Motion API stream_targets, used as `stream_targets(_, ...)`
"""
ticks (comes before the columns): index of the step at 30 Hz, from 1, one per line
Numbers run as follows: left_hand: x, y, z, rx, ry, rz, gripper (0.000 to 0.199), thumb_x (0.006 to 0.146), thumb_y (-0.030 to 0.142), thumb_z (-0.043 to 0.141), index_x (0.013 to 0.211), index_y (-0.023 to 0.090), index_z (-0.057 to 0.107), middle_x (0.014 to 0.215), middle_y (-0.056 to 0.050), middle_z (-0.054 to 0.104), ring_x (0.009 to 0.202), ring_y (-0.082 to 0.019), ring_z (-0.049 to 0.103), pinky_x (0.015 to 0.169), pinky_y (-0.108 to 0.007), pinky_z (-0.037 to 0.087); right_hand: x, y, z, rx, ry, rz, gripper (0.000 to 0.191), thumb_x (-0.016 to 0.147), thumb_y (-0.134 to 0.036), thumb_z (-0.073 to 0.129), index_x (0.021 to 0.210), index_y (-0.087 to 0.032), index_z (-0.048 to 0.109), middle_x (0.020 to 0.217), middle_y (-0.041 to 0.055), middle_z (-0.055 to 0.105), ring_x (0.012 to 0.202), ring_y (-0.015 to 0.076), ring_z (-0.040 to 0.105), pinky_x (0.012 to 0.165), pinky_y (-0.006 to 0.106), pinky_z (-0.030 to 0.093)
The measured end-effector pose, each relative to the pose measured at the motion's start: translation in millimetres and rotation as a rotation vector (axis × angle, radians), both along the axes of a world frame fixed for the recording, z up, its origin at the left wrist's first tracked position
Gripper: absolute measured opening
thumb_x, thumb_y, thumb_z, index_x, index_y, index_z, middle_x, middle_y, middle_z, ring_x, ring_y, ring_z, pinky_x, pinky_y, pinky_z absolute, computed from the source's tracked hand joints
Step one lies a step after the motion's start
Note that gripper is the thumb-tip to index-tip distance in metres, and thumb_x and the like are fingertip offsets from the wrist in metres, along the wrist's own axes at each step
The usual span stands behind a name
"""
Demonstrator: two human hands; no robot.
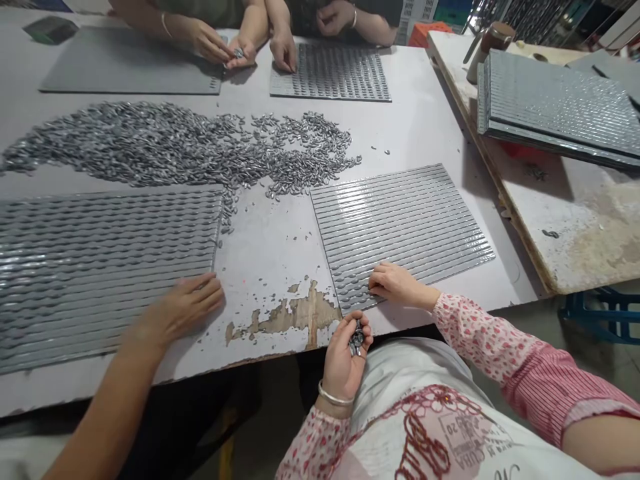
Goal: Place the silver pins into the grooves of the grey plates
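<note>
My left hand is cupped around a small heap of shiny grey metal pieces, held palm up just off the table's front edge. Fingers curled down, my right hand rests at the near edge of a grey ridged board. Whatever its fingertips pinch is hidden. Short wavy pieces sit between the ridges at the board's near left corner, beside my right fingers. Most other ridges run straight and bare. A large pile of the same pieces spreads across the table beyond the board.
At left, a co-worker's hand lies on another ridged board. Across the table, other people's hands work at a board and a flat grey panel. Stacked boards occupy the side table at right.
</note>
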State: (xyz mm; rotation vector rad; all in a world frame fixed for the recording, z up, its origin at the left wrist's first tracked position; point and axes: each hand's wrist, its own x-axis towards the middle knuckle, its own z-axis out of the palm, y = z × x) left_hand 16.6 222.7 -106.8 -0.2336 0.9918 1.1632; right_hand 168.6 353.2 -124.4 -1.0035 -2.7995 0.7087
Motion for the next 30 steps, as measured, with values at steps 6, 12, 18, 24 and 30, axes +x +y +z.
stream_targets(6, 0.9, -1.4, -0.4, 0.009, -0.007, 0.001, 0.015, 0.07, 0.017, 0.068, 0.085, 0.013, 0.065, 0.076, -0.003, 0.062, 0.062, -0.008, 0.057, 0.055, -0.017, 0.048, -5.8, 9.5, 11.4, -0.038, -0.127, 0.052, 0.009, 0.085, -0.017, 0.056, 0.079, -0.015, 0.063, 0.08, 0.0044, 0.06, 0.076, 0.0152, 0.049, 0.069, 0.025, 0.034)
stream_targets(12, 0.2, -2.6, -3.1, 0.017, -0.018, -0.003, 0.017, 0.07, 0.017, 0.069, 0.086, 0.013, 0.065, 0.077, -0.003, 0.062, 0.063, -0.008, 0.056, 0.055, -0.017, 0.048, -5.0, 6.6, 8.2, -0.046, -0.114, 0.01, 0.007, 0.083, -0.022, 0.06, 0.081, -0.015, 0.063, 0.082, 0.0047, 0.061, 0.079, 0.0164, 0.05, 0.067, 0.025, 0.033)
stream_targets(18, 1.7, -0.5, -2.4, 0.001, -0.02, -0.009, 0.016, 0.069, 0.017, 0.068, 0.084, 0.013, 0.064, 0.075, -0.003, 0.061, 0.062, -0.008, 0.056, 0.054, -0.017, 0.047, -2.5, 9.6, 9.7, -0.082, -0.098, 0.031, 0.006, 0.084, -0.021, 0.059, 0.081, -0.016, 0.063, 0.083, 0.004, 0.061, 0.08, 0.0151, 0.051, 0.067, 0.024, 0.033)
stream_targets(24, 2.0, -1.4, -2.5, 0.001, -0.018, -0.013, 0.017, 0.07, 0.017, 0.068, 0.086, 0.013, 0.064, 0.077, -0.003, 0.061, 0.063, -0.008, 0.056, 0.055, -0.017, 0.047, -6.6, 7.8, 9.3, -0.106, -0.132, -0.043, 0.009, 0.08, -0.025, 0.064, 0.081, -0.016, 0.065, 0.083, 0.0047, 0.062, 0.081, 0.0165, 0.052, 0.064, 0.024, 0.033)
stream_targets(30, 1.1, -1.2, -3.4, -0.011, -0.018, -0.002, 0.015, 0.07, 0.016, 0.067, 0.085, 0.013, 0.065, 0.077, -0.003, 0.06, 0.063, -0.008, 0.056, 0.054, -0.016, 0.047, -2.8, 6.2, 7.3, -0.08, -0.098, -0.013, 0.007, 0.083, -0.023, 0.062, 0.083, -0.016, 0.064, 0.083, 0.0048, 0.061, 0.08, 0.0154, 0.05, 0.068, 0.024, 0.034)
